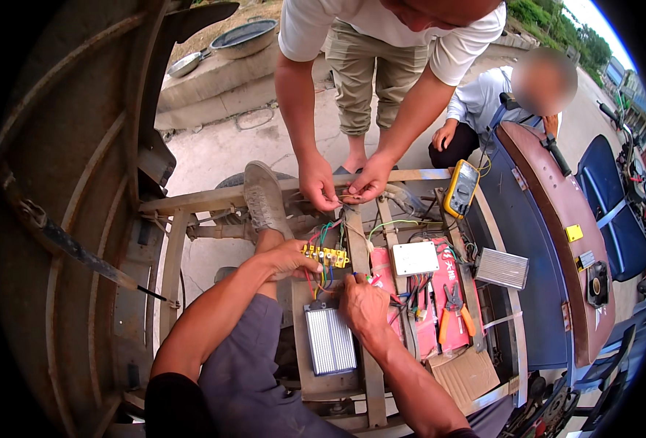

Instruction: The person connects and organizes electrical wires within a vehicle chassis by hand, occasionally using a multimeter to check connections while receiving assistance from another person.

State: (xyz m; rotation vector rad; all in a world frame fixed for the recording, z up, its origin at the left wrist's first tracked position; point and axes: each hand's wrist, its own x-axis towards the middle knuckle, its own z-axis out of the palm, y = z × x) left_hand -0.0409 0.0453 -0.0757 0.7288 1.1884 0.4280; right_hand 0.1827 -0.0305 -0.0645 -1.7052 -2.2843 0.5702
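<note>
My left hand (294,259) grips one end of a yellow terminal block (327,255) with metal screws, holding it above the frame. Green, red, yellow and blue wires (328,232) run to the block from both sides. Just to the right of the block, my right hand (364,306) is closed, its fingers curled round something small with a bluish tip; what it is stays mostly hidden. Below my hands lies a finned silver controller box (330,339), from which coloured wires rise toward the block.
Across the metal frame (352,241), a person's hands (345,186) pinch thin wires. On the right are a white box (415,258), orange-handled pliers (455,314), a yellow multimeter (461,190), a second finned box (502,269) and cardboard (464,376). Another person (483,106) crouches beyond.
</note>
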